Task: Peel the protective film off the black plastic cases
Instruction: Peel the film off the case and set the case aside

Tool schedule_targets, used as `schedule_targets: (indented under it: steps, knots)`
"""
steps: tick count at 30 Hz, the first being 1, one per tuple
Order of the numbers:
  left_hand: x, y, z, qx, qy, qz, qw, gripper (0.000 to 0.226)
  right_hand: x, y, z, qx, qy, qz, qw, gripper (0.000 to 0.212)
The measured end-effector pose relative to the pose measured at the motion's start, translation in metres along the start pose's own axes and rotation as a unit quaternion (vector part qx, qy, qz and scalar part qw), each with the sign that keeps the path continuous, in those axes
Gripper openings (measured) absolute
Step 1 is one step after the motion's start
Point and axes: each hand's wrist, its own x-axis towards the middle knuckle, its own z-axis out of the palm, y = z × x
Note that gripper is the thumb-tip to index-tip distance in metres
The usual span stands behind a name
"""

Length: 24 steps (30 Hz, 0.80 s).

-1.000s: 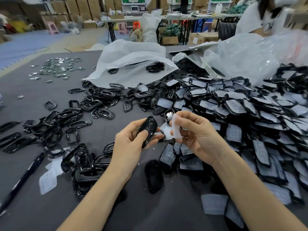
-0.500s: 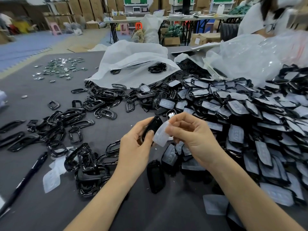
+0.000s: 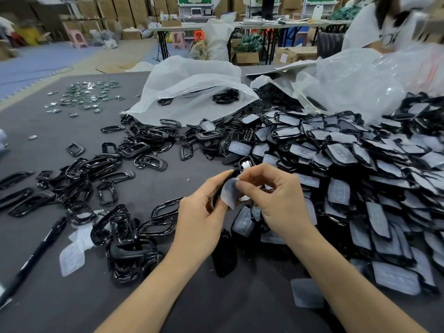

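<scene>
Grey bench [image 3: 72,308] carries a pile of black cases [image 3: 348,164]. Left hand [image 3: 201,219] grips one black case [image 3: 216,199]; right hand [image 3: 276,203] fingers pinch its film [image 3: 229,192].

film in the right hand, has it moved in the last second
Yes. The film, pinched by the right hand, has gone left: it was up and right of the loose case lying on the table, and now shows straight above it.

Black marker [image 3: 36,255] lying bottom left, shiny metal bits [image 3: 84,97] scattered far back, crumpled white plastic bag [image 3: 192,85] mid-table, cardboard boxes [image 3: 247,57] behind.
</scene>
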Motion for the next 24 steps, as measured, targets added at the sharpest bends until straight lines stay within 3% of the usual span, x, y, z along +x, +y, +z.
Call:
schedule_targets:
  steps: [12, 18, 24]
  knots:
    - [0.001, -0.004, 0.001, -0.018, -0.013, -0.011, 1.000, 0.033, 0.000, 0.000, 0.000, -0.002, 0.010, 0.025, 1.000, 0.024]
    - [0.002, -0.002, -0.001, -0.057, -0.046, -0.023, 0.997, 0.030, 0.004, -0.001, -0.004, 0.133, -0.022, 0.110, 0.985, 0.023]
    - [0.003, 0.002, -0.007, -0.096, -0.106, -0.026, 0.989, 0.027, 0.007, -0.002, -0.012, 0.177, -0.078, 0.159, 0.968, 0.020]
